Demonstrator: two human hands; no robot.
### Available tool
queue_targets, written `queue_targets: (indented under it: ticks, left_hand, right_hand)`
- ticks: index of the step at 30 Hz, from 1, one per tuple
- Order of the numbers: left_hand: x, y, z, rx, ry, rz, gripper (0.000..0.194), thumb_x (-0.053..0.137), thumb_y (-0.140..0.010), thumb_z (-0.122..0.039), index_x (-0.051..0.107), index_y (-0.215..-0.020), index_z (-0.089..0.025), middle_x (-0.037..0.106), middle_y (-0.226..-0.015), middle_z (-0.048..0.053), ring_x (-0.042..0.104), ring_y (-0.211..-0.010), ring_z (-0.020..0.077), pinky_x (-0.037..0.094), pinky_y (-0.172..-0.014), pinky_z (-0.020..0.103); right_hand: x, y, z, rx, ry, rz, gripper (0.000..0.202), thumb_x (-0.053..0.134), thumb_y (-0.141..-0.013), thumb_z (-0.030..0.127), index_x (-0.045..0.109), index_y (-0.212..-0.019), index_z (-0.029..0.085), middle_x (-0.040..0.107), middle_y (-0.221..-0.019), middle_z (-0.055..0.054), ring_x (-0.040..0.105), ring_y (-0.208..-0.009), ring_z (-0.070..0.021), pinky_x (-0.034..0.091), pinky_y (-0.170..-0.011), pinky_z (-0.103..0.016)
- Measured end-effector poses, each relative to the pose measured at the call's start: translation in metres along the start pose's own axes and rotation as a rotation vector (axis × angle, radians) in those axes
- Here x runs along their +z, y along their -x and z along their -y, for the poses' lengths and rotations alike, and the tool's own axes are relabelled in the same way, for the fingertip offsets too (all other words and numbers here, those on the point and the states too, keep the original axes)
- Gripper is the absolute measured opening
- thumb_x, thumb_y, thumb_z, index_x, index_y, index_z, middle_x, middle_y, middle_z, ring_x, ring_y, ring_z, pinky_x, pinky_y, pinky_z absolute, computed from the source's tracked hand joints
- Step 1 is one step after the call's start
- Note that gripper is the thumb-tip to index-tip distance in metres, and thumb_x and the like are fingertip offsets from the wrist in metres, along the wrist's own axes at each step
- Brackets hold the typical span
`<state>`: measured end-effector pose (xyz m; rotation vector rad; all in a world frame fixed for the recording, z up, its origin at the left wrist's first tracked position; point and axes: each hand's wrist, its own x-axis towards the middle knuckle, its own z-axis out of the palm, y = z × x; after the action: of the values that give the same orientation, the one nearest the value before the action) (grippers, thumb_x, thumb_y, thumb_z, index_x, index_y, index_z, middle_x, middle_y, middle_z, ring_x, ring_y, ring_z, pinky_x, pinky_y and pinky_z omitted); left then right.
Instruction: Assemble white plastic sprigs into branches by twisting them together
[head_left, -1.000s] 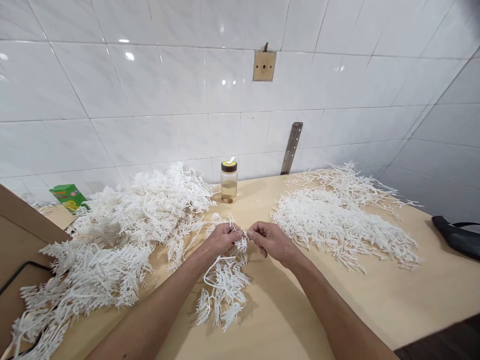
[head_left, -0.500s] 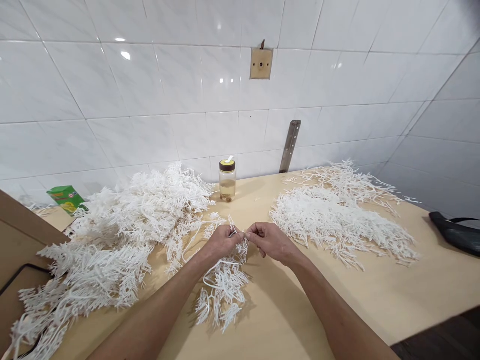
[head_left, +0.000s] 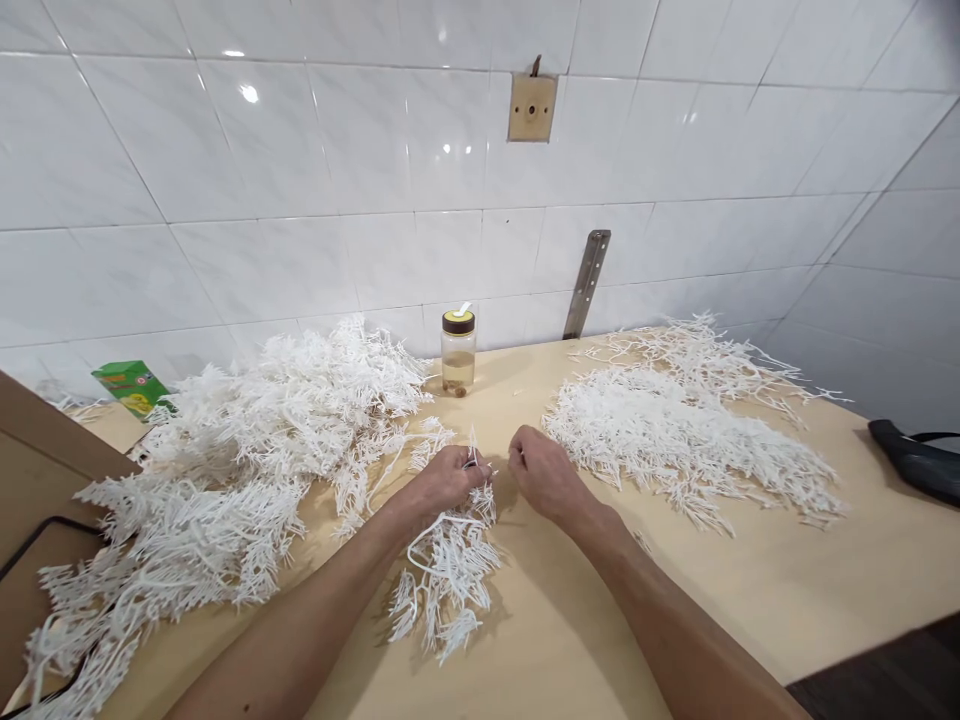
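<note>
Pinched between the fingers of my left hand [head_left: 456,478] is a white branching sprig [head_left: 450,570], whose fronds hang down and lie on the table below it. My right hand [head_left: 546,470] is just to the right, its fingers curled together and apart from the sprig; whether it grips anything is too small to make out. A large heap of white sprigs [head_left: 277,430] spreads to the left of my left hand. To the right of my right hand lies a flatter pile of white sprigs [head_left: 675,430].
A lidded jar of liquid [head_left: 458,355] stands behind my hands near the tiled wall. A green box [head_left: 131,388] and a brown carton [head_left: 52,460] are at the left. A metal bracket [head_left: 587,285] leans at the wall; a black object [head_left: 919,460] sits far right.
My right hand has come away from my left hand and the sprig, with a gap now between them. My left hand keeps its hold. The view has tilted slightly.
</note>
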<state>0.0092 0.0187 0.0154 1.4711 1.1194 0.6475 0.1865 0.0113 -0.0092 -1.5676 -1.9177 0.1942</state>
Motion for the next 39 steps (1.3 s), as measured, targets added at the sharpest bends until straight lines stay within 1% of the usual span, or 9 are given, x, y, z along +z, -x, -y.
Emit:
queue_targets:
  ticks: [3,6,10,12,15,19,24,32,39]
  left_hand:
    - [0.003,-0.001,0.0,0.062,0.023,-0.048,0.022,0.065,-0.072,-0.037,0.058,-0.068,-0.016,0.052,-0.056,-0.003,0.044,-0.046,0.0095,0.03,-0.046,0.023]
    - [0.003,-0.004,0.0,0.033,0.081,-0.053,0.026,0.069,-0.07,-0.041,0.058,-0.068,-0.017,0.043,-0.047,-0.006,0.035,-0.04,0.0072,0.024,-0.043,0.022]
    - [-0.001,-0.008,0.003,-0.051,0.207,0.0,0.03,0.074,-0.067,-0.041,0.055,-0.069,-0.018,0.032,-0.041,-0.011,0.024,-0.035,0.0041,0.016,-0.04,0.02]
    - [-0.003,-0.009,0.004,-0.071,0.249,0.027,0.032,0.075,-0.065,-0.042,0.053,-0.07,-0.019,0.031,-0.041,-0.012,0.022,-0.034,0.0035,0.014,-0.039,0.019]
    - [-0.004,-0.011,0.005,-0.079,0.276,0.035,0.033,0.077,-0.064,-0.04,0.052,-0.071,-0.019,0.031,-0.041,-0.012,0.022,-0.032,0.0035,0.013,-0.038,0.019]
    - [-0.004,-0.011,0.005,-0.071,0.269,0.003,0.03,0.075,-0.066,-0.038,0.053,-0.071,-0.018,0.035,-0.044,-0.01,0.025,-0.033,0.0035,0.016,-0.037,0.02]
    - [-0.003,-0.008,0.002,-0.069,0.268,-0.022,0.028,0.073,-0.065,-0.036,0.053,-0.073,-0.018,0.039,-0.048,-0.01,0.024,-0.034,0.0024,0.016,-0.038,0.019]
    - [-0.003,-0.011,0.003,-0.062,0.255,0.003,0.036,0.075,-0.062,-0.044,0.051,-0.069,-0.018,0.036,-0.046,-0.01,0.023,-0.036,0.0029,0.015,-0.04,0.021]
    - [-0.001,-0.012,0.011,0.048,0.102,-0.059,0.029,0.07,-0.068,-0.039,0.052,-0.063,-0.017,0.04,-0.049,-0.007,0.033,-0.043,0.0059,0.023,-0.045,0.022]
  right_hand:
    - [-0.009,-0.004,-0.014,0.139,0.051,-0.138,0.011,0.043,-0.086,0.018,0.048,-0.076,0.021,0.058,-0.071,-0.005,0.049,-0.064,-0.0179,0.034,-0.062,-0.029]
    - [-0.021,-0.005,-0.027,0.252,0.077,-0.222,0.007,0.046,-0.085,0.02,0.049,-0.079,0.021,0.059,-0.07,-0.004,0.05,-0.062,-0.0177,0.033,-0.062,-0.029]
    - [-0.027,-0.005,-0.035,0.219,0.102,-0.304,0.013,0.047,-0.087,0.027,0.055,-0.079,0.02,0.062,-0.076,-0.006,0.054,-0.067,-0.0192,0.037,-0.066,-0.031]
    - [-0.027,-0.004,-0.031,0.149,0.009,-0.276,0.021,0.048,-0.088,0.034,0.06,-0.079,0.019,0.065,-0.079,-0.007,0.056,-0.067,-0.019,0.041,-0.068,-0.032]
    - [-0.024,-0.002,-0.016,0.055,-0.246,-0.091,0.028,0.049,-0.09,0.041,0.068,-0.089,0.02,0.071,-0.084,-0.006,0.06,-0.067,-0.0178,0.046,-0.068,-0.031]
    - [-0.018,0.001,0.002,-0.018,-0.39,0.07,0.025,0.057,-0.087,0.039,0.072,-0.095,0.023,0.074,-0.093,-0.004,0.064,-0.073,-0.0171,0.049,-0.07,-0.029]
    - [-0.014,0.002,0.006,-0.073,-0.406,0.077,0.021,0.058,-0.086,0.035,0.074,-0.087,0.022,0.075,-0.088,-0.005,0.066,-0.077,-0.0179,0.049,-0.07,-0.029]
    - [-0.012,0.004,0.008,-0.049,-0.31,0.059,0.015,0.055,-0.085,0.025,0.069,-0.083,0.019,0.069,-0.072,-0.002,0.058,-0.06,-0.0132,0.044,-0.058,-0.025]
    - [-0.003,0.004,0.01,-0.113,-0.153,0.021,0.011,0.053,-0.083,0.019,0.062,-0.077,0.019,0.064,-0.071,-0.001,0.055,-0.06,-0.0131,0.04,-0.06,-0.025]
